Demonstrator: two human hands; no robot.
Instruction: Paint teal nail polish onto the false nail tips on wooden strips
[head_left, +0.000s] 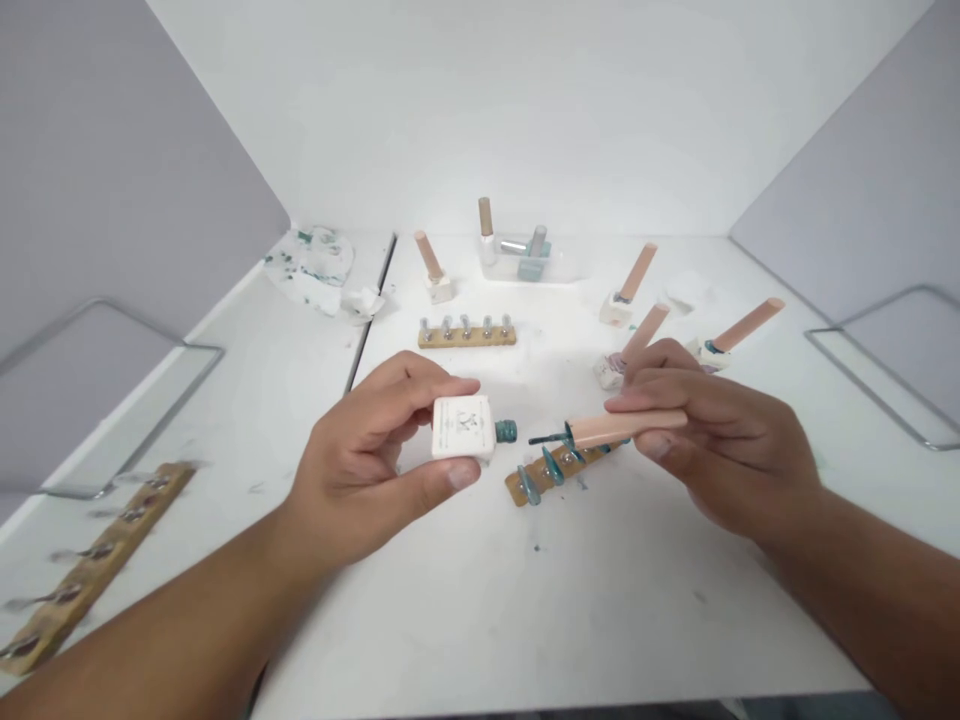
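Between the thumb and fingers of my left hand [375, 450] is a white square nail polish bottle [461, 428], tipped on its side with its teal-smeared neck [506, 431] pointing right. My right hand [712, 450] pinches a peach nail polish cap [615, 428] whose teal-coated brush [549, 439] points left, a short gap from the bottle's neck. Just below the brush lies a wooden nail stand [517, 487] carrying several teal-painted false nails [553, 466]. Part of that stand is hidden behind the cap and my right hand.
Several peach-capped bottles [637, 270] stand at the back right, another bottle [431, 268] back left. A clear tray [562, 265] holds more bottles. One nail stand [467, 338] lies mid-table, another [97, 570] at left. Stained crumpled tissue [311, 265] and metal wire frames [202, 400] flank the sides.
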